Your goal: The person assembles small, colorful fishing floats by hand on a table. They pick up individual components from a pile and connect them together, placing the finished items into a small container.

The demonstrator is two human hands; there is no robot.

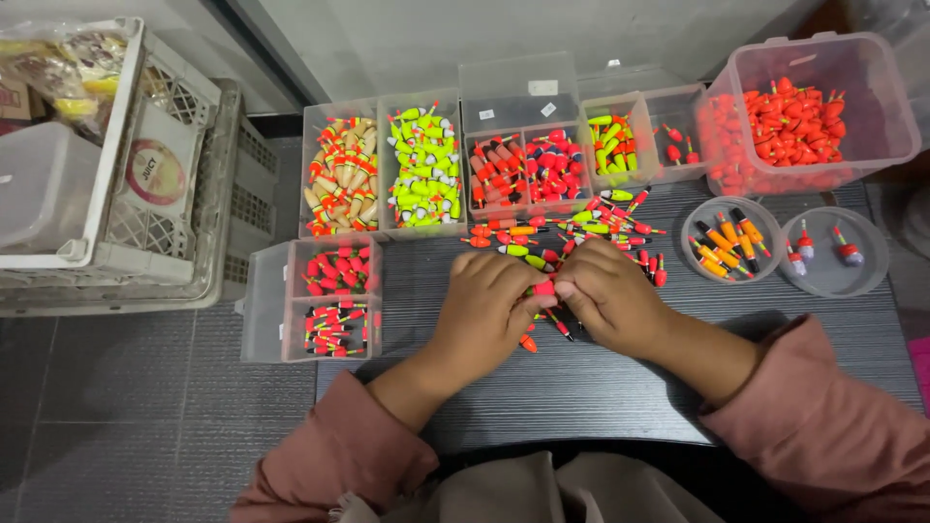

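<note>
Both of my hands rest together on a dark ribbed board [601,378]. My left hand [484,308] and my right hand [605,291] pinch the same small red fishing float [544,288] between their fingertips. More floats lie under and beside the fingers. A loose pile of red, orange and yellow-green floats [572,228] is spread just beyond my hands. Pink sleeves cover both forearms.
Clear plastic boxes of sorted floats line the far edge: tan and orange [341,179], yellow-green [423,169], red [528,169]. A big tub of red floats [804,121] stands far right, two round lids [731,237] near it. A divided box [334,300] and white crates [145,174] sit left.
</note>
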